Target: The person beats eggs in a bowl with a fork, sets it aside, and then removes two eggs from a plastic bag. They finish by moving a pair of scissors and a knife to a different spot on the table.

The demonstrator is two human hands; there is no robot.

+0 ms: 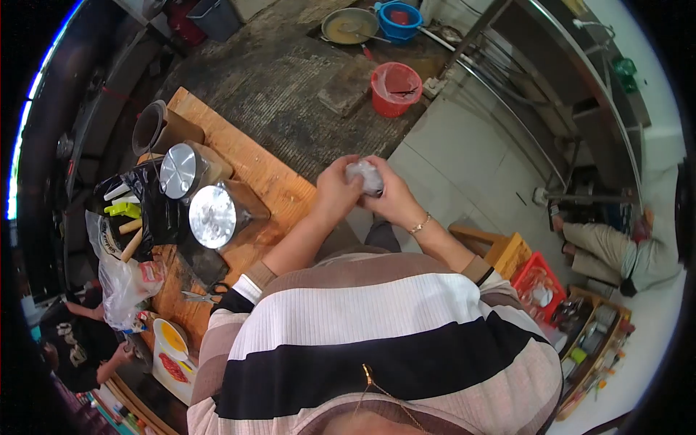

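In front of my body, over the floor, both hands are closed around a small crumpled bundle of greyish clear plastic. My left hand grips it from the left, with the fingers curled over its edge. From the right, my right hand wraps it, a bracelet at the wrist. What lies inside the plastic, if anything, cannot be made out. Left of my hands is a wooden table. On it stand two metal-lidded containers, one lid nearer me and another lid behind it.
A brown pitcher, scissors, a black bag and a plate of yellow liquid are on the left. Ahead on the floor stand a red bucket and a wide pan. Other people are at both sides.
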